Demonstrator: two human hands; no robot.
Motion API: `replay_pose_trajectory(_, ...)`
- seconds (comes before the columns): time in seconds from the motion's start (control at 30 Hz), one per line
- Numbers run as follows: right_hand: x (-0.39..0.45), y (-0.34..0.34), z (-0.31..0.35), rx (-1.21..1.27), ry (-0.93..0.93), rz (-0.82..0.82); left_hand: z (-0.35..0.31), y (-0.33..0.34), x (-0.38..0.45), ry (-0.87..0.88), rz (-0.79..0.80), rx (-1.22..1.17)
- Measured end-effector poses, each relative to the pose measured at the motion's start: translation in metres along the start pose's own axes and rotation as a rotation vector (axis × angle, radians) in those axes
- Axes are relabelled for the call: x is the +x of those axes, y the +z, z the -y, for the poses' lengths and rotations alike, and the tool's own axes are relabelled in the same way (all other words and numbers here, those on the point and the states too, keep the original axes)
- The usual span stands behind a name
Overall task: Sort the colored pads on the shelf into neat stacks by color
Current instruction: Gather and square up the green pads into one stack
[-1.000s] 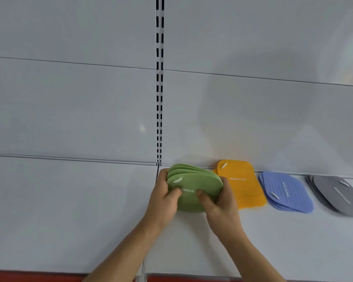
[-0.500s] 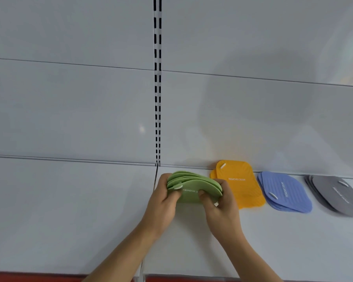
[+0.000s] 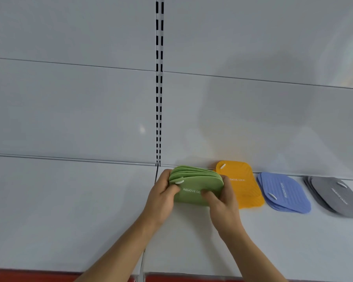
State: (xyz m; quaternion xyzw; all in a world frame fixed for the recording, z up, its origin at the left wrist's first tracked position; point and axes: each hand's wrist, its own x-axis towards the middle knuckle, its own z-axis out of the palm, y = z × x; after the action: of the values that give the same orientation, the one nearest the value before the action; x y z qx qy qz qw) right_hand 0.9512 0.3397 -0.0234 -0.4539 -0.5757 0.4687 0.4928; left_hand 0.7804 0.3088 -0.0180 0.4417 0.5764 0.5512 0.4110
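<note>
A red strip runs along the front edge of the white shelf at the bottom of the view. Two bare forearms reach up from there onto the shelf surface. The left hand and the right hand meet around a fanned bundle of soft green rounded pads, one on each side. The left hand's grip is clamped on the bundle's left edge, thumb across the front pad beside its small white tab. The right hand's grip is clamped on the right edge, thumb lying over the white lettering on the front pad. The bundle stands tilted up on its lower edge, its layers spread apart at the top, just right of the seam between the two shelf boards.

Just beside the right hand, further right, a stack of orange ribbed pads lies flat on the shelf against the back. Near it to the right lies a slightly fanned stack of blue ribbed pads, and further right again a stack of grey pads, partly cut off by the frame edge.

Behind everything rises the white back panel, with a slotted vertical upright above the seam.
</note>
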Motion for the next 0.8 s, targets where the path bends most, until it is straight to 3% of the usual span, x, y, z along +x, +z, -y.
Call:
replay_pose_trajectory(0.3,0.000,-0.005,-0.006,-0.087,-0.092,0.034,-0.005,0.000,-0.005,0.044,-0.014,-0.022)
replay_pose_trajectory(0.6,-0.001,-0.003,-0.014,-0.074,-0.042,0.057,0.003,-0.006,-0.004,-0.034,0.045,-0.033)
replay_pose_trajectory(0.8,0.013,-0.001,-0.006,-0.288,-0.003,0.035,0.000,-0.010,0.008,-0.032,0.061,0.083)
